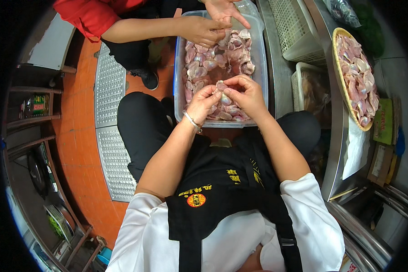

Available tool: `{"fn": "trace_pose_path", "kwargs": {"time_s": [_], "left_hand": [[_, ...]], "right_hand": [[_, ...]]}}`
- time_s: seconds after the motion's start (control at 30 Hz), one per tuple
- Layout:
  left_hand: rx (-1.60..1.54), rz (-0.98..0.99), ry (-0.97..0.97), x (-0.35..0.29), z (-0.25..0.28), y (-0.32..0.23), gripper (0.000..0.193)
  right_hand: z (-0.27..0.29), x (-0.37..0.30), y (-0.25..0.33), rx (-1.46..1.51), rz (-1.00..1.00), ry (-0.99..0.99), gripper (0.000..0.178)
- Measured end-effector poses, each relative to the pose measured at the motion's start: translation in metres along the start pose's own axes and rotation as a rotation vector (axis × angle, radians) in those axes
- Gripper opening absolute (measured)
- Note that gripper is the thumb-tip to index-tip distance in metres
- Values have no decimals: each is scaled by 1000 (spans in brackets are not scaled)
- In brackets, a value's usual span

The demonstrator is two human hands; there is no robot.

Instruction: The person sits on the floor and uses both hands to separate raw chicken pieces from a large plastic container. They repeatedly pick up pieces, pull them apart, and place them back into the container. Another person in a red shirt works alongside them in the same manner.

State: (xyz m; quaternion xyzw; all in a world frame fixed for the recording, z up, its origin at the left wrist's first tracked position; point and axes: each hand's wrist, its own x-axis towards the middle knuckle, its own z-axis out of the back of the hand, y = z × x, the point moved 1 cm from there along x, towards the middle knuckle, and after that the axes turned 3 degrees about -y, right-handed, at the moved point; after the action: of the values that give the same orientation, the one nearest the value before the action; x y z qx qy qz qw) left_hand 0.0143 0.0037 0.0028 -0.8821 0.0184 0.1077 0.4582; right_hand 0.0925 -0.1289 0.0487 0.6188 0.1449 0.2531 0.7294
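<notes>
A clear plastic tub (266, 68) stands in front of my knees, holding many raw pink gizzards (197, 71) with a silvery-blue sheen. Over its near half, my left hand (202, 105) pinches one gizzard (221, 85) between thumb and fingertips. From the other side my right hand (246, 94) grips the same piece, so the two hands almost meet. Across the tub, a co-worker's hands (207, 31) are close together above the far end, fingering a small piece that I cannot make out clearly.
On the steel counter at right, a round woven tray (336, 68) is heaped with more gizzards. Beside the tub stand white plastic crates (291, 27). Perforated metal plates (112, 90) cover part of the orange tiled floor (79, 149). Wooden shelves (31, 122) line the left side.
</notes>
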Motion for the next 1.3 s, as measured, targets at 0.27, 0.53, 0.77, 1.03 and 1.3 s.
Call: {"fn": "trace_pose_path", "kwargs": {"time_s": [0.27,0.53,0.77,1.03,1.3], "left_hand": [[-121,7,53,-4,-4,-6,14],[-165,22,22,-4,-9,-8,19],[-41,81,23,-1,1,-1,23],[-11,78,14,-2,-8,-8,23],[78,40,0,-2,-3,-3,18]], "right_hand": [[5,2,7,244,-210,123,16],[7,4,1,116,-150,-2,10],[-1,3,13,-358,154,-83,6],[3,5,10,-230,14,-167,4],[24,11,3,-26,-116,-100,5]]}}
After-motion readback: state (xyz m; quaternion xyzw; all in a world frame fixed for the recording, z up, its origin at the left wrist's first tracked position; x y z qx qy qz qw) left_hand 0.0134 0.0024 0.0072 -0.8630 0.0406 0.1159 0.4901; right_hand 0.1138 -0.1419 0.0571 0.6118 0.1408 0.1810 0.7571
